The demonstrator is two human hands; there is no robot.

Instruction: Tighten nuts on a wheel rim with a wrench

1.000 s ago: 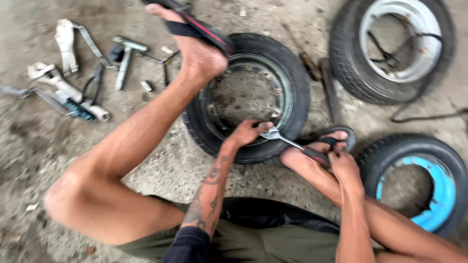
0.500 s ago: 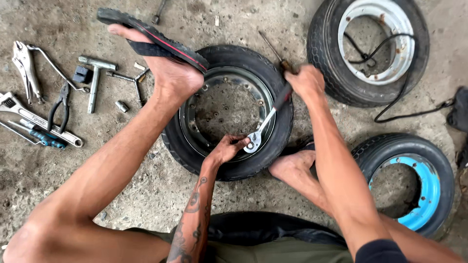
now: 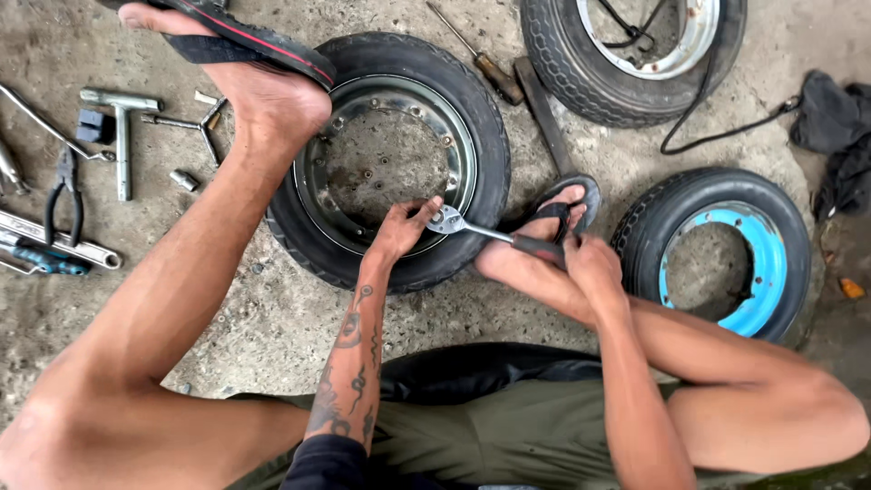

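The left hand (image 3: pixel 399 231) reached forward from a tattooed forearm, its fingers pinched on the head of a ratchet wrench (image 3: pixel 476 229) at the rim's 4 o'clock. The right hand (image 3: pixel 590 268) sat at 3 o'clock of the left, its grip closed around the wrench's dark handle, wrist bent down over the right foot. The wrench lay nearly level, its silver head touching the inner edge of the rim and its handle pointing towards 4 o'clock.

The small black tyre (image 3: pixel 399 159) lay flat on the concrete floor (image 3: pixel 227 336), its grey-green steel rim ringed with bolts around an open centre. The left foot, in a black sandal (image 3: pixel 245 41), pressed on the tyre at 10 o'clock; the right foot, in another sandal, rested just beside the tyre at 4 o'clock.

At 9 o'clock of the tyre, hand tools (image 3: pixel 118 136) lay scattered, well apart from the hands. A blue-rimmed tyre (image 3: pixel 717 249) lay near at 3 o'clock, a silver-rimmed one (image 3: pixel 635 54) at 1 o'clock, with a screwdriver (image 3: pixel 472 54) between. Bare floor stayed open towards 7 o'clock.
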